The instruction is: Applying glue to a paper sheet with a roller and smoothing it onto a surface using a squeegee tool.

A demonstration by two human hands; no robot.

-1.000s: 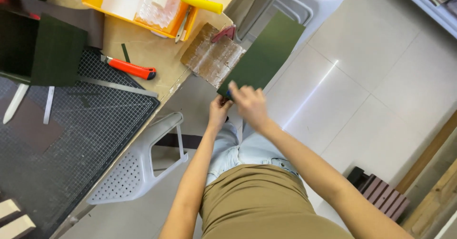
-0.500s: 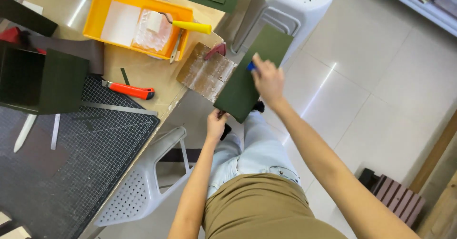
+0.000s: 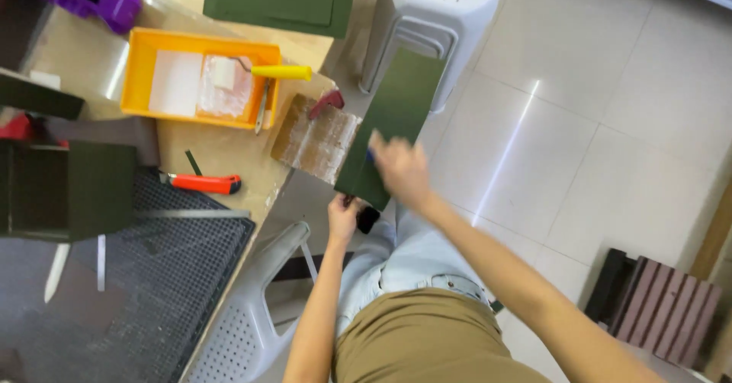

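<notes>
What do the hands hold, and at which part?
The left hand grips the dark green flat rectangular sheet at its near end; the blurred right hand rests on it.

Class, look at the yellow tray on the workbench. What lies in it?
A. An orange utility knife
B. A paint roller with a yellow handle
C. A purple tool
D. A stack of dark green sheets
B: the paint roller rests in the yellow tray, its yellow handle poking over the right rim; the orange utility knife lies outside it on the bench.
</notes>
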